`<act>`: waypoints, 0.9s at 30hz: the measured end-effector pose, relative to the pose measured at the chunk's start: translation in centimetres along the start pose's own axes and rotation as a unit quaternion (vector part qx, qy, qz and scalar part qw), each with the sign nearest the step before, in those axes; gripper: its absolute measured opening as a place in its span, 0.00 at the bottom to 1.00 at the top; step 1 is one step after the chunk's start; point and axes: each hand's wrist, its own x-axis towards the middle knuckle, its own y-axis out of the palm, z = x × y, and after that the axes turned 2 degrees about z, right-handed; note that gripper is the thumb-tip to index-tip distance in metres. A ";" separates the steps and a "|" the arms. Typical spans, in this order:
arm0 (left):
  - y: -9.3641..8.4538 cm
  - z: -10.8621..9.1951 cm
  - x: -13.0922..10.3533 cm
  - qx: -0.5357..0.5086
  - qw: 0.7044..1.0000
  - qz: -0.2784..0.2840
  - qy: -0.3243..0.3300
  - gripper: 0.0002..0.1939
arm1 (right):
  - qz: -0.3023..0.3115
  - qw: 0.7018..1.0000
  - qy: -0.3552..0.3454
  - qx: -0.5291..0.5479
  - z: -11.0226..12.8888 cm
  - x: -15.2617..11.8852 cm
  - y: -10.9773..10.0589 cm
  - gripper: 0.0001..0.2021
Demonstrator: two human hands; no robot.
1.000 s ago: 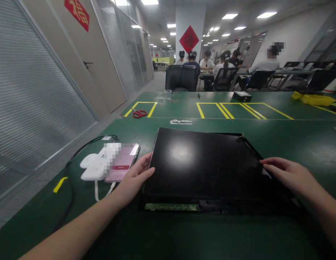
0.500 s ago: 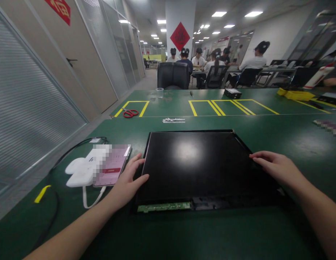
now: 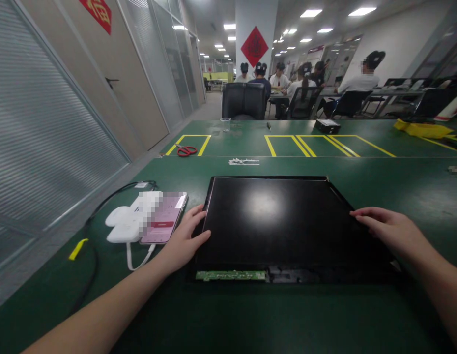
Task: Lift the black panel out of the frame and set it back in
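Observation:
A black display panel (image 3: 272, 221) lies flat on the green table in front of me, with a lamp reflected in its dark face. Along its near edge runs a strip of green circuit board (image 3: 230, 276). My left hand (image 3: 187, 236) grips the panel's left edge, the fingers at the side and the thumb over the rim. On the opposite side, my right hand (image 3: 386, 223) pinches the right edge between thumb and fingertips. The undersides of the fingers are hidden.
Left of the panel are a phone (image 3: 164, 219), a white charging device (image 3: 123, 226) and a black cable (image 3: 96, 265). Farther off lie red-handled scissors (image 3: 186, 150), white scraps (image 3: 243, 161), a clear cup (image 3: 225, 124), a black box (image 3: 327, 126) and a yellow item (image 3: 422, 129). People sit beyond.
The view has shifted slightly, so the whole scene sits farther right. Both hands stay at the panel's side edges.

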 end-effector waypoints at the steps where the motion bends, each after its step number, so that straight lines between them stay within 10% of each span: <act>1: 0.0 0.0 0.0 -0.001 1.000 0.000 0.002 0.28 | 0.007 1.000 0.012 0.010 -0.1 0.0 0.0 0.28; 27: 1.6 1.8 -0.3 0.064 0.995 -0.009 0.081 0.26 | 0.026 0.997 0.061 0.030 0.7 -0.2 -0.3 0.27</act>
